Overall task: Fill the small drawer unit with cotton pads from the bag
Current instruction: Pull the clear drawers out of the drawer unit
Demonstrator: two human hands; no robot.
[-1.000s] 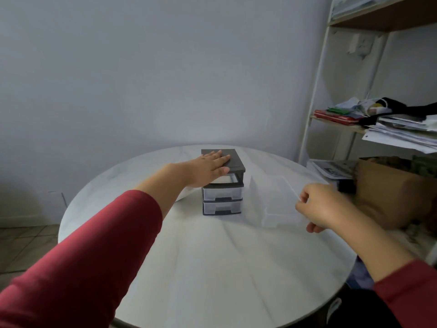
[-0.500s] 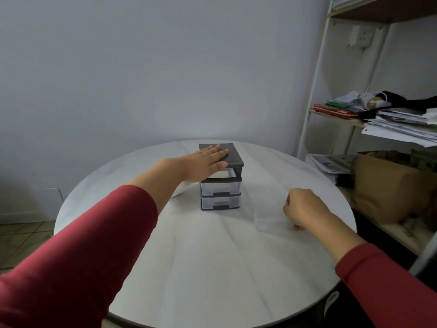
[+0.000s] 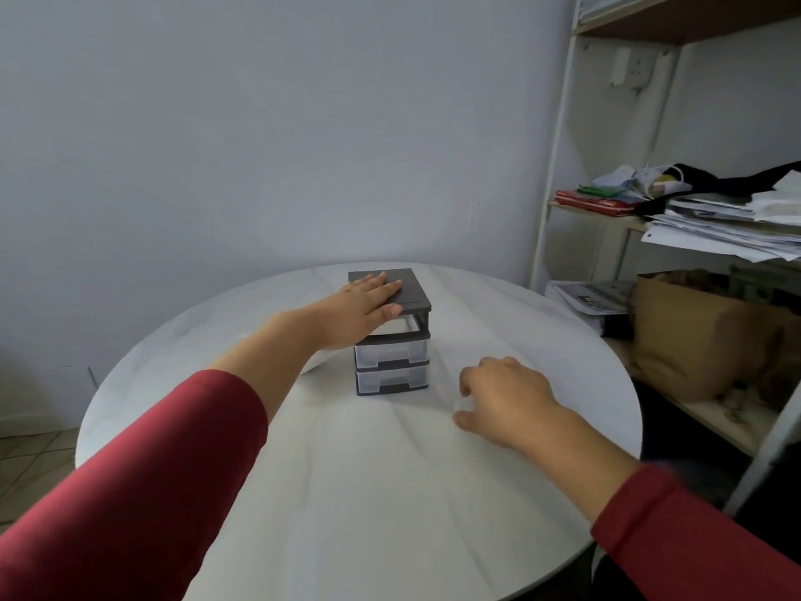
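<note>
— So, head view: where is the left hand (image 3: 366, 303)?
— Flat on the dark lid of the small drawer unit (image 3: 392, 336), palm down, fingers straight and pressed side by side, thumb at the lid's front edge. The unit stands on the round white table (image 3: 346, 492), right under those fingers.
— And the drawers?
— The top slot, just below the thumb, looks empty; the two clear drawers beneath it sit pushed in.
— The right hand (image 3: 505, 403)?
— Low over the table, to the right of the unit and nearer the camera. Its fingers are loosely curled, thumb apart from them. Something faint and clear lies under the fingertips; whether they are pinching it I cannot tell.
— Any bag of cotton pads?
— A pale rounded edge (image 3: 318, 364) shows beneath the left forearm, beside the unit; I cannot say what it is.
— Beyond the right hand?
— A shelf rack (image 3: 559, 136) with stacked papers (image 3: 728, 227) and a brown paper bag (image 3: 693, 336).
</note>
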